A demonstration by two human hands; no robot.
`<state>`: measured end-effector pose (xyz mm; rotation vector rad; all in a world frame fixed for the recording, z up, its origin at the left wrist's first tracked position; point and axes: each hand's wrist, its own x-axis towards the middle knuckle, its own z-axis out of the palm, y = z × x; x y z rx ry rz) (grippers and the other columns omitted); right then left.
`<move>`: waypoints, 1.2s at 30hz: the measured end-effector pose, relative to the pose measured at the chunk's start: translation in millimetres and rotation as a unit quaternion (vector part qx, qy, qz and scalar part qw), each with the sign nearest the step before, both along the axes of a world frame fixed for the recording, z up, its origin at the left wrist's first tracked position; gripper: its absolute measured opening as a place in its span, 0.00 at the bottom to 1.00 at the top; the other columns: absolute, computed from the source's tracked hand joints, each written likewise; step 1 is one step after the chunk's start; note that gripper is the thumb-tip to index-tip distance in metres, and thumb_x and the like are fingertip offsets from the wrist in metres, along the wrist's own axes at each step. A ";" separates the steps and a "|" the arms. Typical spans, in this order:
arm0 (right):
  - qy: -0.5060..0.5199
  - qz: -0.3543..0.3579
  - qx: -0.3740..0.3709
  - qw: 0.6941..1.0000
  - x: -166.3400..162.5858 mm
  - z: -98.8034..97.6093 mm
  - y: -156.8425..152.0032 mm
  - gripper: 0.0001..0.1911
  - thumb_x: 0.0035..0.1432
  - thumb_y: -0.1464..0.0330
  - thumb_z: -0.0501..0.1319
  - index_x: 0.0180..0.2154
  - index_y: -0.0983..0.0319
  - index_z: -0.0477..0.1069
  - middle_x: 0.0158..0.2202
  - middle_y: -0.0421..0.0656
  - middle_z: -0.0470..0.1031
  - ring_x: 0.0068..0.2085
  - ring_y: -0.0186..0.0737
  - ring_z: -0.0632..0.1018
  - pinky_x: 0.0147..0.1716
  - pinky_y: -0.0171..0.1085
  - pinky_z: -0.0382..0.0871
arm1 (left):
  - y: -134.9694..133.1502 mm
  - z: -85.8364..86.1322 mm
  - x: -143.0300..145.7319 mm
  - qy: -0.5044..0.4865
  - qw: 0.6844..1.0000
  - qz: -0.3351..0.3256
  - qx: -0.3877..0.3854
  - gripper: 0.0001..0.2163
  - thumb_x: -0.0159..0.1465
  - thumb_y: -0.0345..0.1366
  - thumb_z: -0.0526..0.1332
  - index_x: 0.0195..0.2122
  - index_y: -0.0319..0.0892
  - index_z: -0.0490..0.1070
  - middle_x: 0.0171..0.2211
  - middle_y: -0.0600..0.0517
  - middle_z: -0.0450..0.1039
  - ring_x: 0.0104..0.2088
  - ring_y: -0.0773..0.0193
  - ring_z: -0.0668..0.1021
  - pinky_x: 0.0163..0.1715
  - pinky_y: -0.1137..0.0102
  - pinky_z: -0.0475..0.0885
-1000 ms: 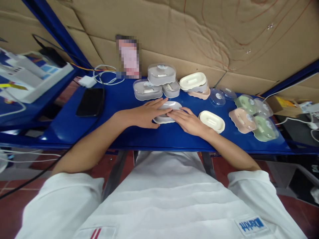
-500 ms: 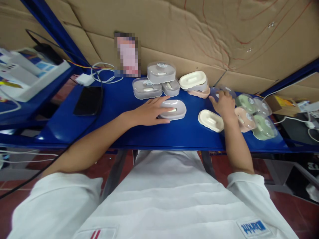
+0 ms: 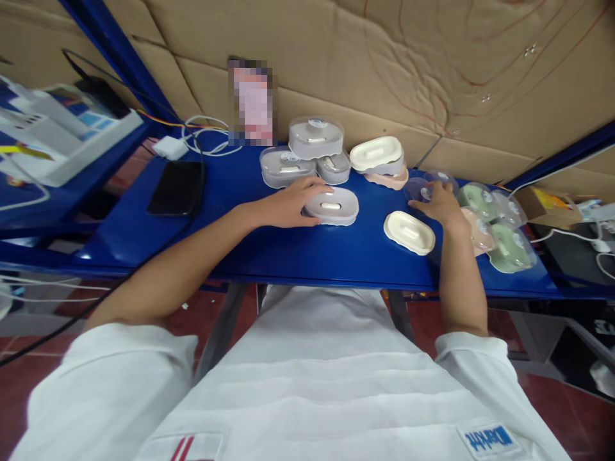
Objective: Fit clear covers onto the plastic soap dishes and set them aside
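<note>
My left hand (image 3: 293, 203) is closed round the left end of a grey oval box base (image 3: 350, 208), thumb near me and fingers on the far side. A small white bar (image 3: 330, 206) lies in the base, which rests on the blue table. At the right, my right hand (image 3: 442, 206) has its fingers on a clear domed lid (image 3: 438, 179), and the fingertips are partly hidden. Another clear lid (image 3: 416, 191) lies beside its thumb. A cream oval base (image 3: 408, 232) sits between the hands, nearer to me.
Lidded grey boxes (image 3: 316, 139) are stacked at the back. Beside them is a pile of open bases (image 3: 377, 153). Several green and peach lidded boxes (image 3: 510, 248) stand at the right. A black phone-like slab (image 3: 177, 189) and a white cable (image 3: 211, 150) lie left.
My left fingers have drawn back from over the base to grip its end, uncovering the white bar. My right hand has shifted slightly right, its fingers drawn in at the lids.
</note>
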<state>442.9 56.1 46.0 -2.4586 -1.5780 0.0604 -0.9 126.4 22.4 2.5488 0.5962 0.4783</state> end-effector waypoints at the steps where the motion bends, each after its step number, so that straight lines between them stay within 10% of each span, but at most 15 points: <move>1: 0.003 0.005 -0.006 1.000 0.6 1.9 -1.6 0.36 0.54 0.56 0.77 0.60 0.62 0.73 0.63 0.61 0.71 0.57 0.61 0.80 0.60 0.56 0.73 | 1.0 -1.0 0.1 -0.003 1.000 0.006 0.003 0.38 0.68 0.58 0.68 0.75 0.45 0.64 0.75 0.37 0.62 0.75 0.39 0.66 0.76 0.45 0.63; 10: 0.120 0.222 0.075 0.965 -25.9 47.3 -47.9 0.26 0.65 0.48 0.68 0.57 0.56 0.79 0.59 0.50 0.83 0.56 0.62 0.83 0.57 0.58 0.78 | -0.3 1.1 2.0 -0.026 0.999 0.014 -0.027 0.46 0.66 0.60 0.71 0.78 0.46 0.56 0.76 0.37 0.63 0.74 0.38 0.70 0.74 0.44 0.66; 17: 0.139 0.500 0.120 0.847 -124.9 7.7 -39.2 0.25 0.78 0.53 0.58 0.69 0.52 0.73 0.71 0.48 0.74 0.73 0.55 0.72 0.75 0.61 0.64 | -4.0 -5.5 7.1 -0.063 0.997 -0.008 -0.041 0.52 0.64 0.65 0.71 0.81 0.46 0.49 0.79 0.33 0.55 0.75 0.39 0.68 0.74 0.44 0.66; 24: 0.052 0.526 0.103 0.843 -148.9 -21.9 -36.4 0.27 0.81 0.58 0.54 0.76 0.51 0.66 0.78 0.47 0.64 0.81 0.56 0.58 0.78 0.65 0.58 | -1.1 -3.8 6.4 -0.030 0.999 -0.018 -0.036 0.48 0.66 0.65 0.69 0.79 0.47 0.56 0.76 0.37 0.63 0.75 0.41 0.69 0.74 0.43 0.64; 36: -0.013 0.505 0.114 0.855 -148.5 -25.4 -41.4 0.30 0.77 0.58 0.62 0.75 0.53 0.67 0.77 0.51 0.65 0.79 0.60 0.63 0.76 0.63 0.64 | -1.6 -3.8 6.5 -0.026 0.999 -0.027 -0.024 0.43 0.69 0.63 0.66 0.78 0.46 0.58 0.76 0.37 0.61 0.75 0.44 0.67 0.76 0.47 0.62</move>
